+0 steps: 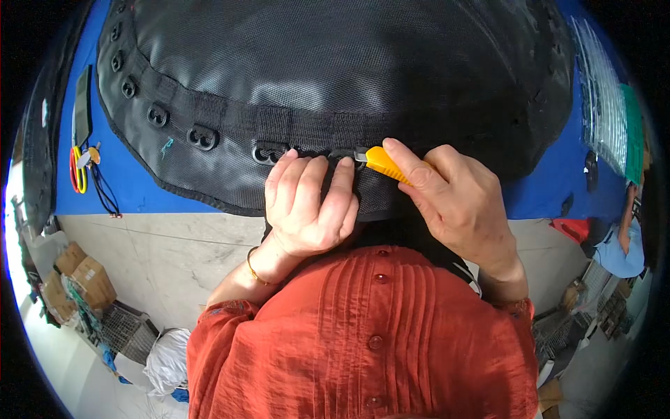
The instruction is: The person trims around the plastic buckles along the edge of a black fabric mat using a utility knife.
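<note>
My right hand (460,202) grips a yellow utility knife (384,163), its short blade pointing left. The blade tip touches or sits just over a black plastic buckle (344,153) on the edge of the webbing strap (307,126). My left hand (307,202) has its fingers bent onto the strap's edge, holding it beside that buckle; the thumb is partly hidden. Another buckle (269,151) shows just left of my left fingertips. The strap runs across a large black mesh cover (314,56), with several more buckles curving up along its left side.
The cover lies on a blue table (174,201). Scissors with red and yellow handles (78,171) and a cord lie at left. Clear plastic strips (601,91) are at right. Cardboard boxes (91,279) and crates stand on the floor. A person in light blue (621,251) is at far right.
</note>
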Motion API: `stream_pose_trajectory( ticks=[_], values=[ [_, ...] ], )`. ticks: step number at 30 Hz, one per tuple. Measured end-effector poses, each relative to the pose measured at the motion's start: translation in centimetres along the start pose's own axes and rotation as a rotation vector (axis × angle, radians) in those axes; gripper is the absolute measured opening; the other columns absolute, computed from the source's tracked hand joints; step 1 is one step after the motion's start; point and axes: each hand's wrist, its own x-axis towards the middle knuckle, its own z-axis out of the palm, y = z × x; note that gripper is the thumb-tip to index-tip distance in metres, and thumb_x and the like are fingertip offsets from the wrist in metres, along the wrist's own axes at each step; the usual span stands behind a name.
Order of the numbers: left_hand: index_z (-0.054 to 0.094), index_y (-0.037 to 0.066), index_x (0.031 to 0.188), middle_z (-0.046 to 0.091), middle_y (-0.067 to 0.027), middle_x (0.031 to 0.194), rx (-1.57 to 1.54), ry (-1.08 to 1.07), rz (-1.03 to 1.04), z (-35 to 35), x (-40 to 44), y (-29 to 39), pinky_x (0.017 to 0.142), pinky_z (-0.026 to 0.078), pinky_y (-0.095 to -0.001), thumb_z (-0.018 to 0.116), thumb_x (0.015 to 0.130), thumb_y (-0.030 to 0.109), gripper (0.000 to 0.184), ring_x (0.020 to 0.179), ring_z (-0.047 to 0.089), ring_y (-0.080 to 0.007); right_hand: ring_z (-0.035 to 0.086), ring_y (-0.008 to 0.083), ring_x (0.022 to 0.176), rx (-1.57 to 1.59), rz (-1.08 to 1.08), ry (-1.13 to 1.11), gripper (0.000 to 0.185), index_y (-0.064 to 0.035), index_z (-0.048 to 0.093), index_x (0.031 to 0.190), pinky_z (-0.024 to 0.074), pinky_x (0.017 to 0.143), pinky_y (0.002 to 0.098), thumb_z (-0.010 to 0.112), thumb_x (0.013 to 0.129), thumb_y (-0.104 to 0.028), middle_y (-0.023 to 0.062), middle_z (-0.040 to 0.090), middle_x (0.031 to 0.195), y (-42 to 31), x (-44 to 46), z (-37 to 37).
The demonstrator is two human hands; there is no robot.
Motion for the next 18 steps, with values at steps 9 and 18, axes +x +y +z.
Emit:
stream_pose_trajectory(
  ticks=[9,18],
  values=[
    [0.08,0.006,0.105,0.067,-0.0129,0.104,0.002,-0.005,0.008,-0.08,-0.07,-0.07,0.096,0.057,-0.0499,0.07,0.079,0.019,0.031,0.092,0.066,-0.0275,0.054,0.0194,0.065,0.02,-0.014,-0.03,0.063,-0.0151,0.067,0.145,0.0488,0.057,0.0348,0.082,0.085,-0.005,0.0036,0.05,0.084,0.14,0.18,-0.11],
    [0.08,0.007,0.104,0.068,-0.0128,0.103,0.001,0.002,0.0,-0.04,0.01,0.01,0.095,0.058,-0.0493,0.07,0.077,0.017,0.03,0.092,0.066,-0.0272,0.053,0.0185,0.064,-0.015,-0.036,-0.036,0.061,-0.015,0.066,0.145,0.0483,0.056,0.0338,0.081,0.087,-0.005,0.0036,0.047,0.083,0.08,0.5,-0.29]
  ],
)
